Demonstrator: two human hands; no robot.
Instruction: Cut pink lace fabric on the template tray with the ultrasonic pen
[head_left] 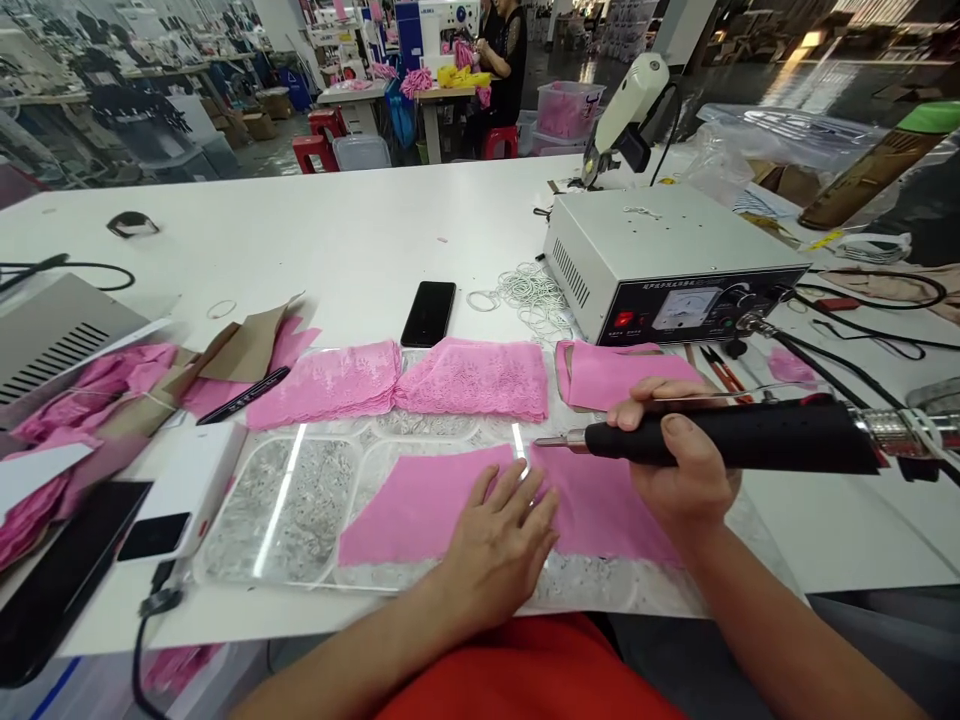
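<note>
My left hand (501, 530) lies flat, fingers spread, over the inner edges of the pink fabric pieces. The left fabric piece (409, 505) and right fabric piece (600, 510) lie side by side on a clear patterned plastic board (281, 510). My right hand (686, 455) is wrapped round the black grip of a handheld ultrasonic welder (780, 435). Its thin metal tip points left, close to the gap between the pieces, just above my left fingertips; I cannot tell whether it touches the fabric. Behind lie stacks of pink lace (472, 380) and folded pink fabric (615, 375).
A grey generator box (675, 250) with a dial stands at right, cabled to the tool. A phone (429, 314), tangled white cord (529, 295), a pen (244, 396) and a white power bank (184, 490) lie around the board. A co-worker (499, 75) sits at a far machine.
</note>
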